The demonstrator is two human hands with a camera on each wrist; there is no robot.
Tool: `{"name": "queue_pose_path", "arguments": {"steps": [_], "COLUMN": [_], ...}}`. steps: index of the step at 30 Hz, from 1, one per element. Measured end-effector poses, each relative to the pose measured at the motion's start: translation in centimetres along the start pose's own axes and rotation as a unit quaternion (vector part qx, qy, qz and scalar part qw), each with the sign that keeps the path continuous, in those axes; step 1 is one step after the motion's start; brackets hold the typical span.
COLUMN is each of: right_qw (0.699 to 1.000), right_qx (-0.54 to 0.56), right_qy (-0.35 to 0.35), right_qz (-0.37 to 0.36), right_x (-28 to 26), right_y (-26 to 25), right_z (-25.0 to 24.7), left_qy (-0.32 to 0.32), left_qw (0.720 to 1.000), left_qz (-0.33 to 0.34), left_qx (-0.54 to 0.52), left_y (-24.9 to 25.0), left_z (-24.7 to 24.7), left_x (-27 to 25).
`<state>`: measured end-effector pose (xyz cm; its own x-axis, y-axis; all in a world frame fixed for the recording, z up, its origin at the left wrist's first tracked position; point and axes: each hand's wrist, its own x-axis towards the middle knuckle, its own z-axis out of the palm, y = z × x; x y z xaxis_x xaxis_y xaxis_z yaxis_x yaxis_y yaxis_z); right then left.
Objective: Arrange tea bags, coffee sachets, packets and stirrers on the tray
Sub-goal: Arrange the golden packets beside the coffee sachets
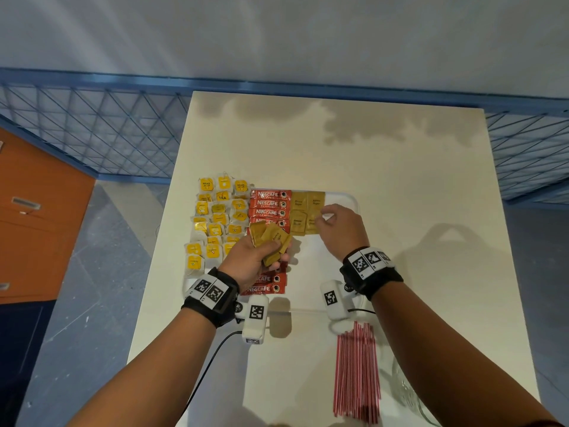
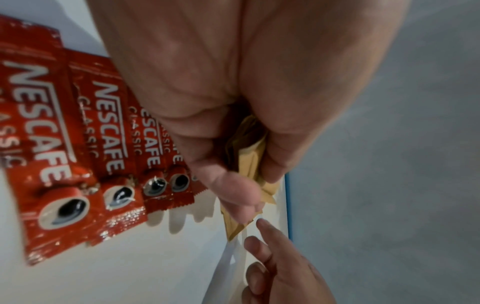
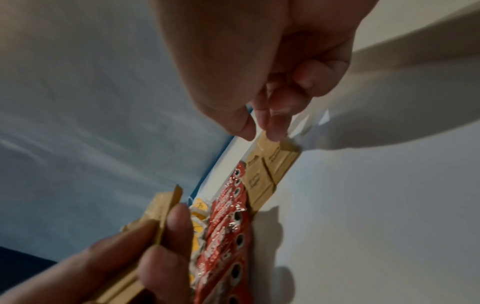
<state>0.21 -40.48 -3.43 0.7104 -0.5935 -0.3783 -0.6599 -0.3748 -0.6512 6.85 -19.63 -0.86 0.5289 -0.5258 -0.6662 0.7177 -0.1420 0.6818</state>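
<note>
A white tray [image 1: 345, 198] lies on the table. It carries yellow tea bags [image 1: 218, 217] on the left, a column of red Nescafe sachets [image 1: 270, 208] in the middle, and brown sugar packets [image 1: 303, 201] laid in a small grid beside them. My left hand [image 1: 252, 260] grips a bunch of brown sugar packets [image 1: 271, 238] [image 2: 249, 156] just above the sachets [image 2: 52, 144]. My right hand [image 1: 335, 226] reaches to the grid's lower right packet [image 1: 311, 224]. Its thumb and forefinger pinch that packet's edge [image 3: 275, 146]. Red stirrers [image 1: 357, 374] lie off the tray, near my right forearm.
The cream table [image 1: 400, 167] extends beyond and to the right of the tray. A clear glass [image 1: 406, 392] stands by the stirrers at the near right. An orange cabinet [image 1: 37, 217] stands to the left, and a blue mesh fence [image 1: 107, 140] runs behind the table.
</note>
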Motion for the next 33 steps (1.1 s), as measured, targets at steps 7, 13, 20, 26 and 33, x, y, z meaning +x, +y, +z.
{"name": "queue_pose_path", "arguments": {"steps": [7, 13, 20, 26, 33], "right_qw": [0.988, 0.973, 0.981, 0.994, 0.999], "right_qx": [0.086, 0.138, 0.065, 0.047, -0.002], "right_qy": [-0.114, -0.173, -0.168, -0.087, -0.052], "right_qz": [-0.062, -0.072, -0.073, -0.041, -0.006], "right_x": [-1.7, -3.9, -5.5, -5.5, -4.9], "right_y": [0.2, 0.5, 1.6, 1.2, 0.4], "right_z": [1.0, 1.0, 2.3, 1.8, 1.5], "left_qy": [-0.018, -0.029, -0.024, -0.016, -0.009], "left_qw": [0.998, 0.991, 0.987, 0.998, 0.996], "left_qz": [0.005, 0.024, 0.029, -0.015, -0.034], "left_qx": [0.054, 0.126, 0.155, 0.061, -0.080], "left_y": [0.0, -0.7, -1.5, -1.9, -1.9], "left_z": [0.2, -0.1, -0.1, -0.3, -0.8], "left_x": [-0.4, -0.3, -1.0, -1.3, -1.5]}}
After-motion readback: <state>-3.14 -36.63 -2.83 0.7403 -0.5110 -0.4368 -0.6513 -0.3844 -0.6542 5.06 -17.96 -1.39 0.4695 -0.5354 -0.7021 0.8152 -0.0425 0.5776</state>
